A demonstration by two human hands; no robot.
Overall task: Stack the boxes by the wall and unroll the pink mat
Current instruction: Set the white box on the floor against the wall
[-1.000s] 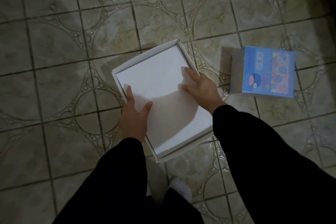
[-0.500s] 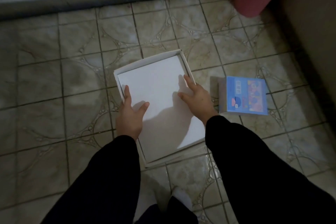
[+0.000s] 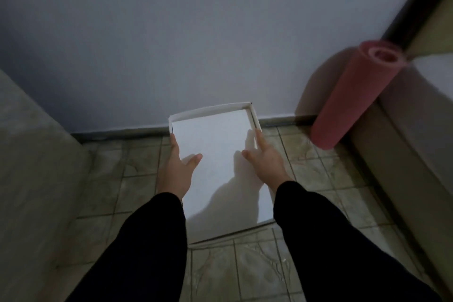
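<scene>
Since the earlier frame the view had lifted from the floor to the wall, the blue box had dropped out of sight, and the one white box had been carried forward until its far edge lay over the skirting line. One box was in view, a shallow open tray with a low rim, held level above the tiled floor. Two hands gripped it: the left hand clasped the left rim, thumb laid on the inner face and the other fingers hidden beneath; the right hand clasped the right rim likewise, index finger stretched along the edge. Both wore black sleeves. One rolled pink mat leaned in the right corner, well apart from the box, its spiral end uppermost, against the pale wall. Two pieces of pale furniture flanked the scene, one at the left and one at the right, the mat resting beside the latter.
</scene>
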